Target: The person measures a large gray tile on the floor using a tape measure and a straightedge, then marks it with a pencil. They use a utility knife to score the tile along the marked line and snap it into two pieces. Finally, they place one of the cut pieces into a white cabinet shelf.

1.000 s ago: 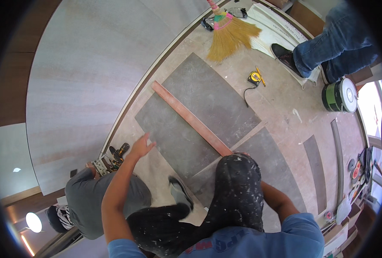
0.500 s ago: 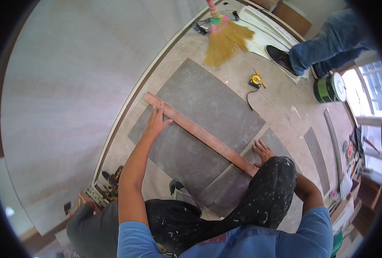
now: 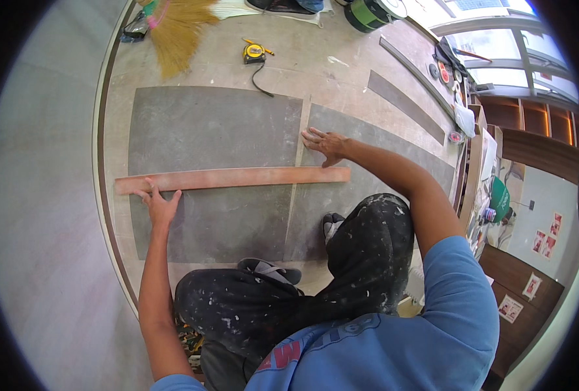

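A long reddish-brown wooden strip lies across two grey sheets on the floor, reaching past the left edge of the left-hand sheet. My left hand is at the strip's left end, thumb and fingers spread, fingertips touching its near side. Just beyond the strip's right end, my right hand spreads its fingers over the right-hand sheet, beside the narrow gap between the sheets. Neither hand is wrapped around anything.
Beyond the sheets are a yellow tape measure, a straw broom and a green-and-black bucket. A narrow grey strip and a long metal bar lie at the right. A pale wall bounds the left side.
The view has turned, so the strip now runs nearly level and its right end shows beyond my knee. My right hand has shifted to the far side of that end; my left stays near the other.
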Demonstrator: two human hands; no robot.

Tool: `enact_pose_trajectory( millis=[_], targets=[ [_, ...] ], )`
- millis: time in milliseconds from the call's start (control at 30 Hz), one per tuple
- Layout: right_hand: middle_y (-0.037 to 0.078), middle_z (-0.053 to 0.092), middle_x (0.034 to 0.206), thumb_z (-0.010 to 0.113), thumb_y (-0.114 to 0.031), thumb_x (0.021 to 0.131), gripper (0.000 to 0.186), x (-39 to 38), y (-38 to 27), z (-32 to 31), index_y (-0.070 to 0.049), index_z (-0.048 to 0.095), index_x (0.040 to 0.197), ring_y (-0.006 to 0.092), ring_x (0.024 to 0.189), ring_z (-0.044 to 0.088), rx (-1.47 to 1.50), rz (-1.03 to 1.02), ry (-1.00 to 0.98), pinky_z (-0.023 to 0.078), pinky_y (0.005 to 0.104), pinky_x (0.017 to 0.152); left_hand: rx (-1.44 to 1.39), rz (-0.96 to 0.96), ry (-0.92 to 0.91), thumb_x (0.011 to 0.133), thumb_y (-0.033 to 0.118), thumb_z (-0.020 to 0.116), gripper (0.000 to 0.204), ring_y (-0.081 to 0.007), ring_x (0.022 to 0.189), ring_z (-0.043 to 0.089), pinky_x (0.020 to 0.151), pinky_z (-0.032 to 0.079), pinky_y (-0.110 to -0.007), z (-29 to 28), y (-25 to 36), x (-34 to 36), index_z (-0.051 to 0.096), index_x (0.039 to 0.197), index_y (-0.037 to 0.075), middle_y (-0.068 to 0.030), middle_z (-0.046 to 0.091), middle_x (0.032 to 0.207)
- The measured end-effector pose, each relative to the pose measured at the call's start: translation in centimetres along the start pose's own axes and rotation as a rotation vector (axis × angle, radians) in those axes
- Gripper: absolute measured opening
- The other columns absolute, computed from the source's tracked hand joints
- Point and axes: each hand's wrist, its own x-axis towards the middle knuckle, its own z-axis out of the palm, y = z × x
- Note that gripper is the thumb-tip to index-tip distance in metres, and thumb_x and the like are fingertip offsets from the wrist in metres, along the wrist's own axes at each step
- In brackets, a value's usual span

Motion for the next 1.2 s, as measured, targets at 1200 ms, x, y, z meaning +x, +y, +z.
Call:
enact_pose_trajectory(
  millis=[1200],
  targets=[
    [0.010, 0.057, 0.114, 0.087, -0.013, 0.058, 0.073, -0.9, -9.1, 15.0, -0.009, 0.060, 0.126, 0.0307, 0.107, 0.057, 0.737, -0.007, 0.996, 0.045, 0.0428, 0.088, -0.273, -0.183, 0.078, 0.082, 0.038, 0.082, 0.103, -0.0277, 0.148, 0.030, 0.119, 0.023, -0.037, -1.5, 0.6, 3.2, 0.023, 0.158, 0.001, -0.0203, 0.030, 0.161]
  ],
)
